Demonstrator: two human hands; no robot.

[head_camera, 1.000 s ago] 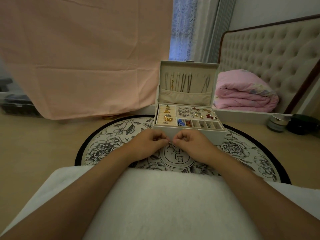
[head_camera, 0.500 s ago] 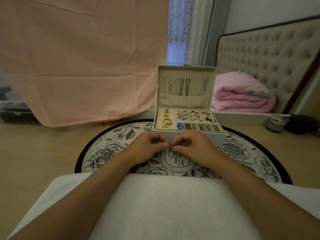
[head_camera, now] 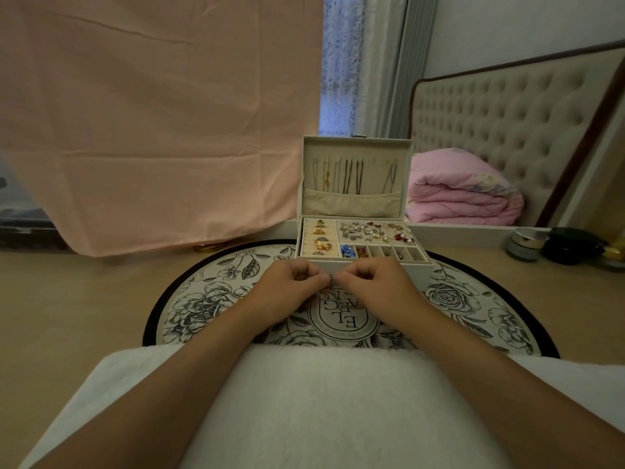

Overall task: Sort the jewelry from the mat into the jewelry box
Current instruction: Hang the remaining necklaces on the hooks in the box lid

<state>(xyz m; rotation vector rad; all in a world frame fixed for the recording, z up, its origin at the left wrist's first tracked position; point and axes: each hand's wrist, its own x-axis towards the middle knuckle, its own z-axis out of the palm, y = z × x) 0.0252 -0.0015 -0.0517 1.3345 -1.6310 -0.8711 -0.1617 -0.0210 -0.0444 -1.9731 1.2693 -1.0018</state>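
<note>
Hands (head_camera: 333, 287) nearer jewelry box (head_camera: 363, 260) now

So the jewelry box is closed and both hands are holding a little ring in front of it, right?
Not quite. The jewelry box is open, its lid standing upright with chains hanging inside, as the head view shows. The rest holds: the left hand and right hand pinch a small ring in front of it.
</note>
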